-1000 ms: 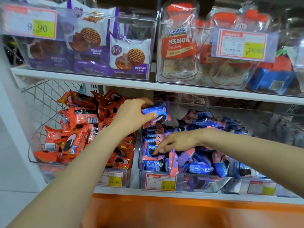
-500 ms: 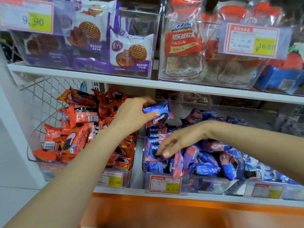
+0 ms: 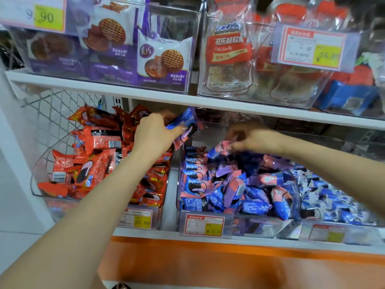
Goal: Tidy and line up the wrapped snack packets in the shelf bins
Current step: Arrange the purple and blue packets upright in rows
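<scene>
Above the middle bin [image 3: 178, 197], I see the left hand [image 3: 154, 138], nearer the lined-up row [image 3: 193, 172] at its five o'clock, gripping a blue packet [image 3: 184, 125] whose long axis points to one o'clock, while the blurred right hand [image 3: 252, 138] pinches a second packet [image 3: 219, 148] at its nine.

From where I stand, the upper-left price tag [image 3: 33, 14] reads 9.90; the upper-right price tag [image 3: 312, 49] shows 斤 and ¥16.80; the red-labelled bag [image 3: 227, 51] says 可乐味软; the tag [image 3: 138, 219] on the orange-packet bin [image 3: 62, 205] reads 27.80; the tag [image 3: 205, 225] on the blue-packet bin [image 3: 270, 228] shows ¥, its figure blurred.
</scene>
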